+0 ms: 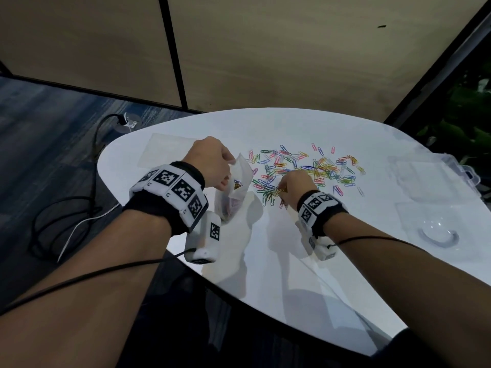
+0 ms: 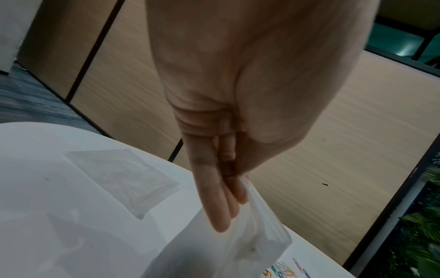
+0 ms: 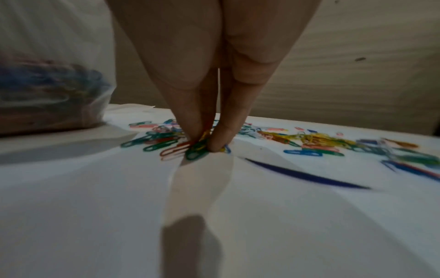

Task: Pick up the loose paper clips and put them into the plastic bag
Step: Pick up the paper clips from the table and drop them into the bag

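Note:
Coloured paper clips (image 1: 305, 168) lie scattered across the far middle of the white table (image 1: 279, 261). My left hand (image 1: 212, 163) pinches the rim of a clear plastic bag (image 1: 235, 189), held upright with several clips inside; in the left wrist view the fingers (image 2: 214, 191) grip the bag's top edge (image 2: 262, 222). My right hand (image 1: 295, 188) is down at the near edge of the clip pile. In the right wrist view its thumb and fingertips (image 3: 219, 139) pinch a small bunch of green and yellow clips (image 3: 199, 148) on the table. The filled bag (image 3: 47, 90) stands to their left.
A flat empty plastic bag (image 1: 164, 152) lies at the table's far left. A clear plastic organiser box (image 1: 435, 179) and a clear lid (image 1: 435, 229) sit at the right. Cables (image 1: 66, 221) trail on the carpet to the left. Wooden wall panels stand behind.

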`<state>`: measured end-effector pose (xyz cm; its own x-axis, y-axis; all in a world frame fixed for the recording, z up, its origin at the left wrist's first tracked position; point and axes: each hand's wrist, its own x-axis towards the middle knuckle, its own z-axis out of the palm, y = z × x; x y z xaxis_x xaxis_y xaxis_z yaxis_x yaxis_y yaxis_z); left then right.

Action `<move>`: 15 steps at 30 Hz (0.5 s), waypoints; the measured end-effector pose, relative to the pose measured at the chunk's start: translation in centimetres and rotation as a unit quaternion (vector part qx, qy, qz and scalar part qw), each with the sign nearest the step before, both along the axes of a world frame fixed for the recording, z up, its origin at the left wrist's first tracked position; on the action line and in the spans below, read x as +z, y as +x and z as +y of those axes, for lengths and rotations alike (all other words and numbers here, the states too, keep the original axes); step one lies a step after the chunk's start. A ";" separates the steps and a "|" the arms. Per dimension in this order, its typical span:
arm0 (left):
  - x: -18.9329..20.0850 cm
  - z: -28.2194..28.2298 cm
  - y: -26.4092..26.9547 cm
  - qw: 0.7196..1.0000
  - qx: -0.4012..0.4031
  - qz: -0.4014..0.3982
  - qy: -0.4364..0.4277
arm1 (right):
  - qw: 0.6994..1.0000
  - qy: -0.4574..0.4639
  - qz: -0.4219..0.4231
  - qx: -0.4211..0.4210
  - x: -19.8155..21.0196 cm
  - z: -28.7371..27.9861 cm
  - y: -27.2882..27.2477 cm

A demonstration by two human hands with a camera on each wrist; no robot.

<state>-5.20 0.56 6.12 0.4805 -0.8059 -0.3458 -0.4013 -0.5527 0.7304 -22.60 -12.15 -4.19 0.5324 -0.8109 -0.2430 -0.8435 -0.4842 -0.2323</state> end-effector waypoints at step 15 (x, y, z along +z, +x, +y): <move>0.0 -0.2 -0.4 1.000 -0.007 -0.004 0.007 | 0.732 0.454 -0.452 -0.233 6.7 -1.5 0.6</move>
<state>-5.57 0.38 6.07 0.4721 -0.8074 -0.3540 -0.4149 -0.5578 0.7188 -22.03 -13.65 2.48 0.5248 -0.6791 -0.5132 -0.1707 0.5068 -0.8450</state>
